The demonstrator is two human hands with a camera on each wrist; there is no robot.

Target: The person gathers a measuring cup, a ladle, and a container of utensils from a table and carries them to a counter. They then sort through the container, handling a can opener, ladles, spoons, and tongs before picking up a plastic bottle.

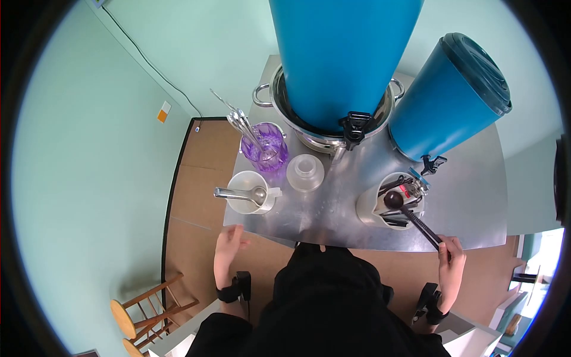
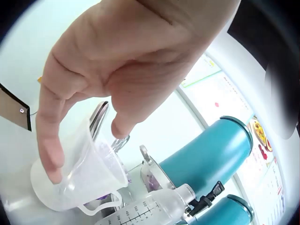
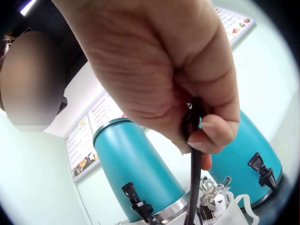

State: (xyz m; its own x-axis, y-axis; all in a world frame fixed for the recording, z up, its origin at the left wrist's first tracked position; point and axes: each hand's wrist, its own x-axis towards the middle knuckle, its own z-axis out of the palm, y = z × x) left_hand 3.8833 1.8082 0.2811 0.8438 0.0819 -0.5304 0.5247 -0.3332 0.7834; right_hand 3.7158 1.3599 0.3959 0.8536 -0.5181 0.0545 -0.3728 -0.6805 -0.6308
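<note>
My right hand [image 1: 452, 265] pinches the end of a long black handle [image 1: 423, 228], whose round dark head [image 1: 393, 200] lies over a white pitcher [image 1: 367, 208] full of utensils. In the right wrist view the fingers [image 3: 213, 133] curl round the handle [image 3: 195, 183]. My left hand [image 1: 229, 247] is near the table's front edge, below another white pitcher [image 1: 242, 208] with a metal scoop [image 1: 233, 193] across its top. The left wrist view shows the left hand [image 2: 117, 61] with bent, relaxed fingers in front of this pitcher [image 2: 89, 183], holding nothing.
A purple jar [image 1: 270, 156] of metal utensils and a translucent bottle [image 1: 305, 174] stand on the metal table [image 1: 321, 223]. Behind are a large blue dispenser [image 1: 339, 59] over a metal pot [image 1: 279, 98] and a second blue dispenser [image 1: 443, 101]. Wooden stools [image 1: 123, 319] stand at lower left.
</note>
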